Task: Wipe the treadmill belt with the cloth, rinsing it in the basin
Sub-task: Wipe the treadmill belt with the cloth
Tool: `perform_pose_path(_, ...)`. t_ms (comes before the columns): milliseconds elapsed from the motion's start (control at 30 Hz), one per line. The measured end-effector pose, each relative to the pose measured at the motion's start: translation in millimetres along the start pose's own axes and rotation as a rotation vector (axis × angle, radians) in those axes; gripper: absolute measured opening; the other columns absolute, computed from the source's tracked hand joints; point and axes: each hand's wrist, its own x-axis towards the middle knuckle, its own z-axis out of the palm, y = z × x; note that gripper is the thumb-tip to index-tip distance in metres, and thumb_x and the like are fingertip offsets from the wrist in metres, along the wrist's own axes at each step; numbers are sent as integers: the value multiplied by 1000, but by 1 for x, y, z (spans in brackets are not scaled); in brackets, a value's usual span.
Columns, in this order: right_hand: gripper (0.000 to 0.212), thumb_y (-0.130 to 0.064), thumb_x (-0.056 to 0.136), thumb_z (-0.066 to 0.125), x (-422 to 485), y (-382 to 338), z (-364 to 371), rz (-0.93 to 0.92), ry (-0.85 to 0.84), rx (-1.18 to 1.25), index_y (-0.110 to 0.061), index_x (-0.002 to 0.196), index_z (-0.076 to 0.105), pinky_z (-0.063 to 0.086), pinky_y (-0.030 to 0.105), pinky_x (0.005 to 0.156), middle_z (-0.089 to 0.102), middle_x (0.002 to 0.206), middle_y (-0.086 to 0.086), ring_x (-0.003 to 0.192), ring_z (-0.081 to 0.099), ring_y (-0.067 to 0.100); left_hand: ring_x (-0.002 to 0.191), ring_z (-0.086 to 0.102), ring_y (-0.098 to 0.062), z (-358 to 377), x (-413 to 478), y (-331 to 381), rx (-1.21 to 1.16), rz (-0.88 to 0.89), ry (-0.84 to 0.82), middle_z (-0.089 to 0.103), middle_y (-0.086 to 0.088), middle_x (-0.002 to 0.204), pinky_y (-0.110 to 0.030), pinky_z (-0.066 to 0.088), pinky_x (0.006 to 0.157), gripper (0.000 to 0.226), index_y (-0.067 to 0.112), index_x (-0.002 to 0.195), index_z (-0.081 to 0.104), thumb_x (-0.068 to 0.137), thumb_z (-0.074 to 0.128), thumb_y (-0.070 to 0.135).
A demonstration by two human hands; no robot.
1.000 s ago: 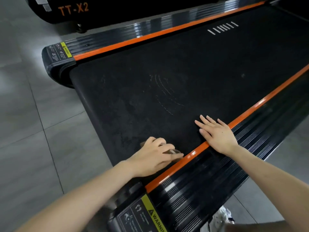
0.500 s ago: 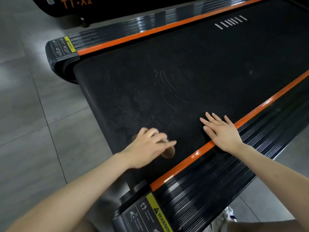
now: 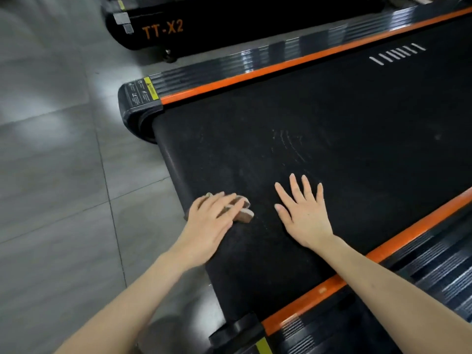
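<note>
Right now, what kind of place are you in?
Probably a gym or fitness showroom: a treadmill belt with orange side strips, a second black machine marked TT-X2 beside it, and grey floor tiles.

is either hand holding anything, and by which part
Nothing is gripped. The left hand presses flat on top of the cloth on the belt; the right hand lies flat on the belt, empty.

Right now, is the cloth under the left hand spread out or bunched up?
Bunched up. The cloth shows as a small folded wad poking out on the belt from beneath the straight fingers of the left hand.
</note>
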Motion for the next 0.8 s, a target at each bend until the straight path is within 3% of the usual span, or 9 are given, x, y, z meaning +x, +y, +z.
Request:
perform_pose_path(100, 71, -58, 92, -8, -2, 2, 4, -4, 17, -12, -26, 148, 20, 6, 58, 113, 18, 155, 14, 143, 11, 38, 129, 41, -24, -4, -12, -4, 10, 96, -16, 48, -2, 141, -46, 30, 108, 45, 28, 139, 39, 95, 36, 28)
perform_pose_path(167, 71, -58, 93, -8, 0, 1, 4, 5, 12, -9, -25, 148, 21, 9, 59, 114, 20, 155, 14, 143, 12, 39, 125, 48, -26, -2, 11, -16, 51, 60, -35, 52, -2, 137, -51, 34, 106, 45, 26, 137, 44, 94, 35, 30)
perform_pose_path(267, 64, -54, 97, 3, 0, 1, 5, -2, 27, -1, -23, 147, 26, 15, 60, 112, 24, 153, 16, 142, 16, 39, 122, 51, -31, 1, 66, -44, 69, -168, -8, 55, -5, 134, -56, 30, 105, 43, 22, 135, 51, 94, 39, 26)
perform_pose_path(333, 61, -53, 97, 9, 0, 2, 7, -4, 54, -4, -22, 146, 28, 18, 60, 112, 26, 152, 16, 141, 18, 39, 129, 43, -30, 1, 100, -70, 80, -318, -12, 49, -3, 140, -54, 20, 110, 41, 25, 139, 46, 98, 42, 28)
perform_pose_path(400, 59, -52, 97, 12, 0, 3, 8, -6, 78, -7, -22, 145, 31, 18, 59, 111, 28, 151, 16, 141, 20, 38, 134, 36, -26, 1, 126, -94, 112, -435, -30, 42, 0, 146, -52, 12, 113, 44, 30, 144, 38, 100, 38, 38)
perform_pose_path(467, 59, -52, 98, 12, -1, 3, 9, -5, 86, -5, -22, 144, 32, 17, 58, 111, 30, 150, 16, 140, 21, 38, 130, 39, -26, 1, 140, -110, 114, -481, -29, 45, 0, 143, -51, 16, 112, 48, 31, 142, 40, 97, 38, 47)
perform_pose_path(600, 59, -53, 97, 12, -2, 3, 9, -7, 79, -15, -22, 144, 30, 15, 57, 110, 31, 150, 16, 140, 21, 38, 104, 55, -27, 4, 112, -96, 28, -337, 145, 61, 1, 121, -43, 38, 90, 45, 28, 127, 60, 93, 37, 48)
perform_pose_path(733, 60, -52, 97, 12, -1, 3, 9, -8, 65, -24, -22, 145, 30, 13, 57, 111, 28, 151, 16, 141, 19, 39, 106, 45, -14, 5, 49, -63, -108, -210, 252, 60, 6, 122, -30, 25, 88, 43, 27, 125, 61, 98, 33, 44)
perform_pose_path(800, 60, -52, 97, 12, -1, 2, 8, -7, 55, -28, -22, 145, 29, 13, 58, 111, 27, 151, 17, 141, 18, 39, 104, 44, -16, 5, 49, -73, -99, -175, 246, 60, 2, 121, -31, 26, 85, 44, 25, 126, 60, 99, 31, 43)
